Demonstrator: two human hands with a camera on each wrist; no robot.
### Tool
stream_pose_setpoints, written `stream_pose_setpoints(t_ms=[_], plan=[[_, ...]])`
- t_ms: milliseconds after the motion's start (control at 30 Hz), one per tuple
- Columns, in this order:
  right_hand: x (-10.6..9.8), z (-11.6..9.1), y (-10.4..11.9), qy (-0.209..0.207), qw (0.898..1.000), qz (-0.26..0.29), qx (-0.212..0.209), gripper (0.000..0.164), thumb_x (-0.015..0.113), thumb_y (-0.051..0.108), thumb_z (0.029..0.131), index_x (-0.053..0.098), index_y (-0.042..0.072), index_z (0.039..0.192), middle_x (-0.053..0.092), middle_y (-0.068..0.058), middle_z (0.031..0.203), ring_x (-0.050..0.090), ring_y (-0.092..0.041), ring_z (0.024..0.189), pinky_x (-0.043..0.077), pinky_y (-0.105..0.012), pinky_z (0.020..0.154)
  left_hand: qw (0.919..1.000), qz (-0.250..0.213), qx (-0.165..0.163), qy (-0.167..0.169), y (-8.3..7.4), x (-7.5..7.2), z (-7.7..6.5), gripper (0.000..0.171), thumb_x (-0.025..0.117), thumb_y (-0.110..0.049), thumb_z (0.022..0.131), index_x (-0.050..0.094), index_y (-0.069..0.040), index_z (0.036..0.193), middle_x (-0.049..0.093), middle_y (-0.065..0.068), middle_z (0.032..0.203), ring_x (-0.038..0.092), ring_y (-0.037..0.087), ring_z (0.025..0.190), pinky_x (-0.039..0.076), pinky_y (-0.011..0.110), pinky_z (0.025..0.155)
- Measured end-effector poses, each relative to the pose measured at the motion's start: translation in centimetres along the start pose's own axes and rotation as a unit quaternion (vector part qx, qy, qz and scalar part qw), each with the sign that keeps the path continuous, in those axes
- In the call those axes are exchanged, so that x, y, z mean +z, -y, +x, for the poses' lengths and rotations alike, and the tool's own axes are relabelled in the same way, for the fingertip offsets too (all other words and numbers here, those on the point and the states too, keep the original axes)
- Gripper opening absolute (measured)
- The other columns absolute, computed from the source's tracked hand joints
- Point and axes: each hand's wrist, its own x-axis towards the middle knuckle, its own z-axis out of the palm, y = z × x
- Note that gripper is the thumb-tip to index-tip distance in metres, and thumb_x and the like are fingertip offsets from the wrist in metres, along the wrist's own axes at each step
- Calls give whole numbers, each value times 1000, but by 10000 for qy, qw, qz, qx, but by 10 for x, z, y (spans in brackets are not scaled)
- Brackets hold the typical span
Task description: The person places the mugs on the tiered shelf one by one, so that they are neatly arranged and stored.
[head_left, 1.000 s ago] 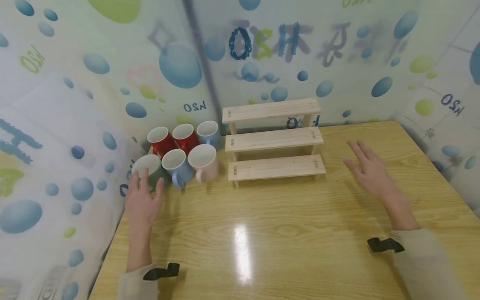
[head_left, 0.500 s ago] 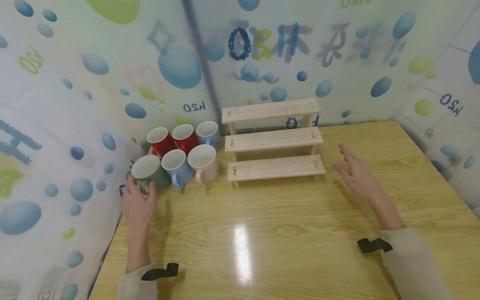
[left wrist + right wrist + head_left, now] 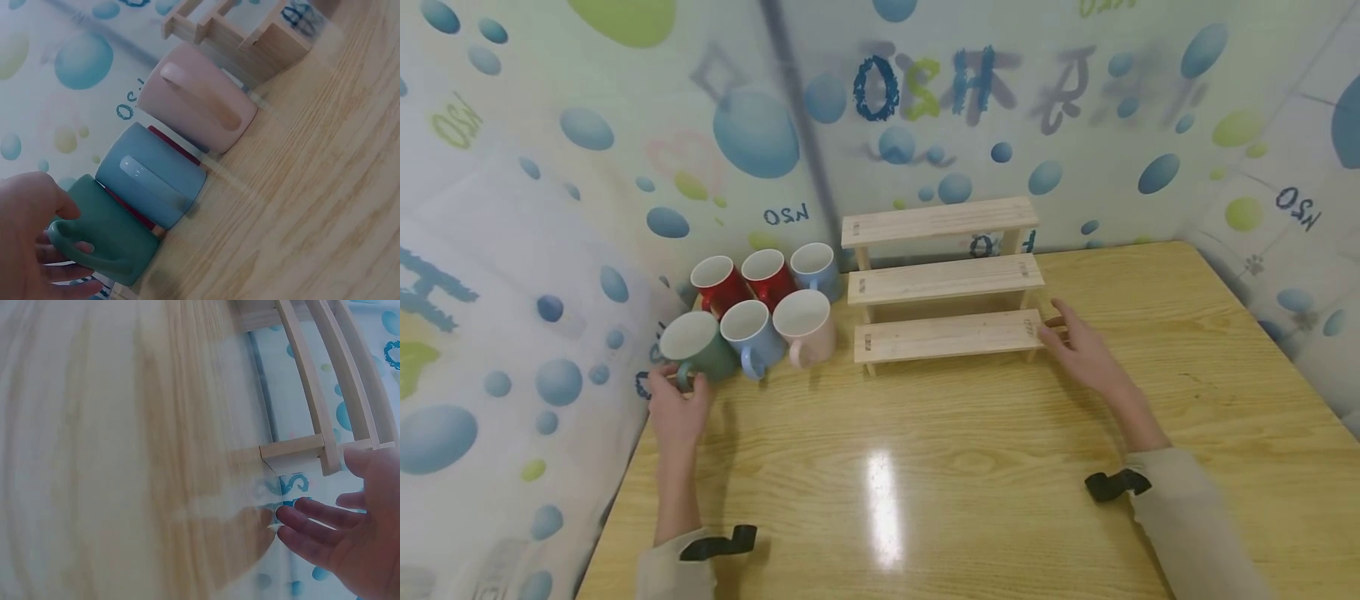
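My left hand (image 3: 677, 417) is at the handle of a green mug (image 3: 112, 231), the nearest in a group of mugs at the left. In the left wrist view the thumb lies above the handle and the loosely extended fingers (image 3: 69, 273) reach past it below. Beside the green mug stand a light blue mug (image 3: 752, 337) and a pink mug (image 3: 805, 325). At the right end of a three-step wooden shelf (image 3: 947, 337), my right hand (image 3: 1086, 354) has its fingertips right by the lowest board, thumb and fingers spread apart.
Behind the front mugs stand two red ones, a left red mug (image 3: 721, 283) and a right red mug (image 3: 769, 279), plus a blue mug (image 3: 815, 271). A patterned curtain (image 3: 752, 133) backs the wooden table (image 3: 962, 483) and runs along its left edge.
My right hand has moved left to the shelf's right end. My left hand has drawn back slightly from over the green mug and come down to its handle. Mugs and shelf stay put.
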Motion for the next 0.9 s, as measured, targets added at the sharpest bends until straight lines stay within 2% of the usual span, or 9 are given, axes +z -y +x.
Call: stream_pose_setpoints(t_ms=[133,300,533,633,767,900], plan=[[5,4,0,-60,10000,-58,1,69,40,36,109,13,-8,156,44,-40,139,52,-55,120,42,-64,100,9996,-232,-156,-26,2,0,1,43,48,-19,101,42,7,135,57,24,115,52,27,94,38,37,75],[10,9,2,-198,9997,-143,-25,68,40,36,109,20,-10,154,49,-40,134,56,-53,115,45,-62,96,9938,-919,-624,19,6,1,6,35,52,-21,102,47,1,129,52,8,113,53,9,95,50,16,78],[15,11,2,-292,9994,-179,-105,62,42,32,109,30,-14,149,56,-37,122,60,-46,104,50,-56,86,9720,-2017,-1205,-58,7,3,8,18,57,-17,100,53,-10,115,53,2,108,59,10,96,54,19,84],[15,10,2,-326,9993,-165,-54,60,43,31,109,32,-15,148,57,-34,118,60,-42,101,49,-51,82,9625,-2346,-1354,-124,5,5,8,15,57,-13,98,52,-10,112,53,4,107,61,11,94,54,19,82],[14,9,5,-326,9994,-53,29,60,45,29,109,33,-14,147,58,-32,114,61,-39,98,49,-46,80,9513,-2747,-1376,-257,4,9,10,12,57,-9,96,53,-5,107,52,7,103,62,12,89,55,19,79],[15,11,5,-288,9994,201,62,60,46,28,108,31,-14,148,57,-28,108,64,-33,89,51,-33,76,9422,-3037,-1390,-252,4,11,12,7,57,-8,97,57,-1,98,49,5,102,56,12,90,56,21,79]])
